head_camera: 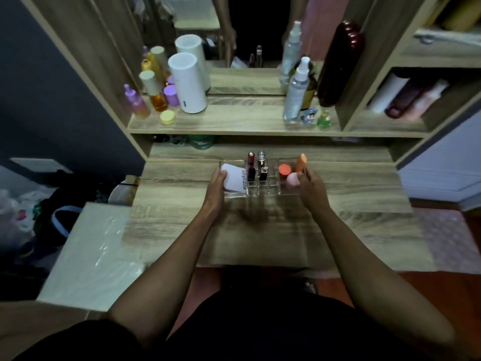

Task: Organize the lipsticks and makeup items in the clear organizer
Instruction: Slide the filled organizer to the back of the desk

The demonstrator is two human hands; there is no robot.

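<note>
A clear organizer [263, 192] sits on the wooden desk in front of me. Its left compartment holds a white makeup pack [235, 178]. The middle slots hold a dark red lipstick [251, 162] and a silver-capped black lipstick [263, 165], both upright. On the right lie an orange-red round item [284, 170], a pink round item [292, 180] and an orange tube [300, 162]. My left hand [217, 187] grips the organizer's left end, thumb on the white pack. My right hand [311, 185] is at the right end, fingers touching the orange tube.
A raised shelf behind carries a white cylinder [188, 83], purple and amber bottles [156, 96], a spray bottle [296, 89], small figurines [316, 117] and a dark red bottle [338, 63]. A mirror stands behind. A pale box [91, 251] lies left of the desk.
</note>
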